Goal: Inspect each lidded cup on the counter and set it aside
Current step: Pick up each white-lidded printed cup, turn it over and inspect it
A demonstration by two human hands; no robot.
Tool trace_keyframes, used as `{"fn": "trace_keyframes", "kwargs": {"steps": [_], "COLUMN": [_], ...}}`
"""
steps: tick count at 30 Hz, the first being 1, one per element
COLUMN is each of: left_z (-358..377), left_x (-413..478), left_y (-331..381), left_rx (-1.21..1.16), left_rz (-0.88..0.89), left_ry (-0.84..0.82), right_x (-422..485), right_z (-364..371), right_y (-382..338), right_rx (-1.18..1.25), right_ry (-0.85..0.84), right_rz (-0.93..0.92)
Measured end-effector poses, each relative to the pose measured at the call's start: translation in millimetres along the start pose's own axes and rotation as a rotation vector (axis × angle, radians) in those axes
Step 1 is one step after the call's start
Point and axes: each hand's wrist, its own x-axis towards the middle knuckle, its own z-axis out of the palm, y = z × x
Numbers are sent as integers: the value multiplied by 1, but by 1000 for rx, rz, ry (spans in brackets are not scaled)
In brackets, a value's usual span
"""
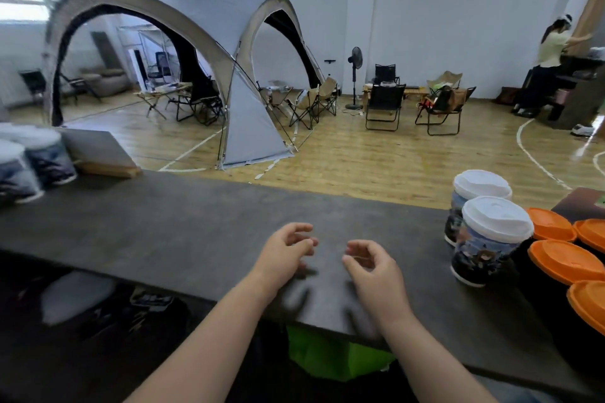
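Both hands empty. Left hand (pixel 288 252) and right hand (pixel 373 268) hover side by side just over the near middle of the table (pixel 163 232). Fingers loosely curled, thumbs toward each other, gripping nothing; bare tabletop under and between them. No cup in hand, so this reads as a gap between cups, not an inspection in progress.

Cups sit in two groups. On the right: near right cup (pixel 487 242) and far right cup (pixel 474 193), white lids on, upright, touching or nearly so, just beside a spread of orange lids (pixel 563 260). At the far left end: left cups (pixel 49 157), blurred, at least two, white lids on, upright, close together. Maybe a third behind, can't tell.

Which group is the done pile isn't shown. My guess is one side is inspected and set aside and the other waits. If the right pair is pending, two cups are left, and the near right cup is the closest reach for the right hand. Partly done at best, not finished.
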Motion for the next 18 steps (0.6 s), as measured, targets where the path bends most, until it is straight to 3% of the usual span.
{"fn": "trace_keyframes", "kwargs": {"steps": [7, 18], "left_z": [-155, -446], "left_x": [5, 61], "left_y": [-17, -54], "left_rx": [-47, -57], "left_rz": [-14, 14], "left_ry": [153, 398], "right_x": [10, 54], "right_z": [143, 445], "right_y": [-45, -110], "right_rx": [14, 7], "right_ry": [-169, -298], "right_rz": [-19, -56]}}
